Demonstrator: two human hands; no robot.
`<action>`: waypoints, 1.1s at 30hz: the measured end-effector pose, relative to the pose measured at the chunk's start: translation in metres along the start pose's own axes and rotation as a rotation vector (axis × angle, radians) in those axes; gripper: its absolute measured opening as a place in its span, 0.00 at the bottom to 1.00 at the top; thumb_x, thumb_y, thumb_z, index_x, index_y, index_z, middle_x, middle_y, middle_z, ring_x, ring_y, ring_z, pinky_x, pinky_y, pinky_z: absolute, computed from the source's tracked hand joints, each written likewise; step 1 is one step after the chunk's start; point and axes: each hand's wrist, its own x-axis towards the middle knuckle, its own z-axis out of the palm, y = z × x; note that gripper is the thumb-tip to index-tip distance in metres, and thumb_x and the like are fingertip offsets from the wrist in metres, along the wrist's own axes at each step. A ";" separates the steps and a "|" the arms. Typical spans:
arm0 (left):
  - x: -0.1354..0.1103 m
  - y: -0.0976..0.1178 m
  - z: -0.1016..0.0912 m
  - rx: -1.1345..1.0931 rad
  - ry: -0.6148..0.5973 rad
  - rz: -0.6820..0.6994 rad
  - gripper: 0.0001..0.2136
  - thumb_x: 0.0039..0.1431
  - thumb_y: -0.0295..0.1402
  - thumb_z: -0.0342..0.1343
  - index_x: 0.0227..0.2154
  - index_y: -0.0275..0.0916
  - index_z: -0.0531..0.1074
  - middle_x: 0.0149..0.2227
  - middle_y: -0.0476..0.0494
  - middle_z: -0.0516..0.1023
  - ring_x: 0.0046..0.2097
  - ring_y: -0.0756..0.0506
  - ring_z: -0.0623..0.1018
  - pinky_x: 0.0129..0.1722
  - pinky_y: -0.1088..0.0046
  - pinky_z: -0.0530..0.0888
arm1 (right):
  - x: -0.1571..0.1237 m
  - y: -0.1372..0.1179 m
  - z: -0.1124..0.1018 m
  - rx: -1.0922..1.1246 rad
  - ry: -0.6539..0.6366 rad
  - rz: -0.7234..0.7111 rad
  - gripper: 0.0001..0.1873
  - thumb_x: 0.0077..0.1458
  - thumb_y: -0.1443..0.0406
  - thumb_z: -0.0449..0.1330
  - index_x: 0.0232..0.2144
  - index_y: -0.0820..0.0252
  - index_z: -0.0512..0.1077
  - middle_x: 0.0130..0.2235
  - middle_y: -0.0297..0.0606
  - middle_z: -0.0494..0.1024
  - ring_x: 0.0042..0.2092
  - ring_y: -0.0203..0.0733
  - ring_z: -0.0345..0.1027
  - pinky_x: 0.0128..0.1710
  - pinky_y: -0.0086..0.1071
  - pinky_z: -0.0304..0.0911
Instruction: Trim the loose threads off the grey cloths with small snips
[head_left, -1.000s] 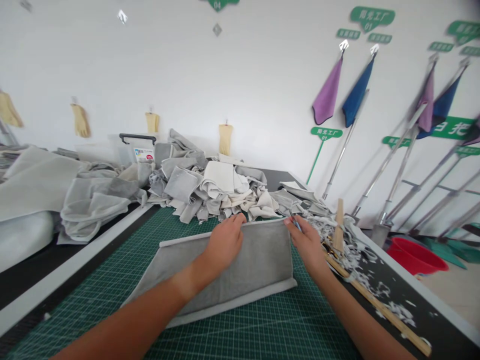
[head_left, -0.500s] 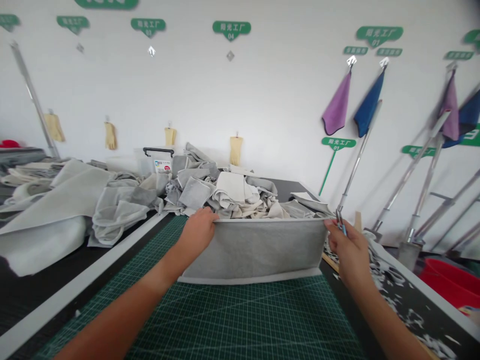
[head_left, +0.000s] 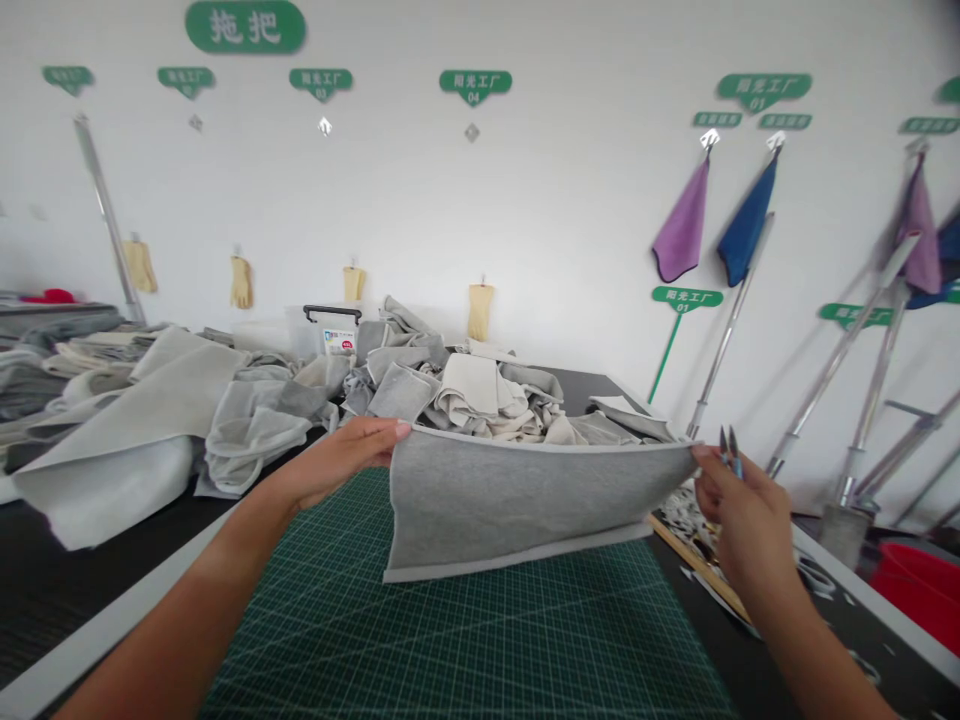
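A grey piece of cloth (head_left: 517, 500) with pale edges hangs between my two hands, above a green cutting mat (head_left: 465, 640). My left hand (head_left: 341, 460) is closed, pinching the cloth's top left corner. At the top right corner, my right hand (head_left: 750, 510) pinches the cloth between thumb and finger. Small thread snips (head_left: 730, 452) with a blue part also sit in my right hand, blades pointing up. The cloth's lower edge slants, lower on the left than on the right.
Behind the cloth lies a heap of grey and cream cloths (head_left: 472, 390), with more piled cloths (head_left: 150, 400) at left. A clear plastic box (head_left: 330, 330) stands behind. At right are a wooden strip (head_left: 697, 565), scraps, a red tub (head_left: 919, 590) and poles leaning on the wall.
My hands have moved apart, the left leftward and the right rightward. The cloth's lower edge has gone from nearly level to slanted. My view has tilted up slightly.
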 end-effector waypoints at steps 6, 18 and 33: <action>-0.002 -0.004 0.003 -0.107 -0.026 -0.008 0.16 0.65 0.44 0.56 0.49 0.40 0.77 0.49 0.40 0.78 0.49 0.42 0.75 0.52 0.66 0.71 | 0.005 0.005 -0.004 0.028 -0.021 0.009 0.15 0.52 0.57 0.71 0.31 0.61 0.72 0.21 0.23 0.51 0.20 0.26 0.42 0.15 0.23 0.37; 0.013 -0.013 0.022 -0.242 0.053 -0.002 0.13 0.63 0.44 0.58 0.42 0.40 0.74 0.41 0.45 0.75 0.45 0.45 0.74 0.47 0.70 0.71 | -0.002 -0.016 0.002 0.054 -0.143 0.128 0.15 0.53 0.58 0.70 0.34 0.62 0.72 0.22 0.22 0.48 0.20 0.24 0.39 0.16 0.21 0.35; 0.023 -0.013 0.040 -0.337 0.059 -0.023 0.13 0.60 0.42 0.62 0.43 0.40 0.75 0.39 0.46 0.74 0.40 0.47 0.73 0.38 0.76 0.69 | -0.004 -0.027 0.000 0.029 -0.164 0.191 0.21 0.54 0.56 0.69 0.25 0.59 0.62 0.21 0.22 0.47 0.20 0.26 0.37 0.16 0.24 0.34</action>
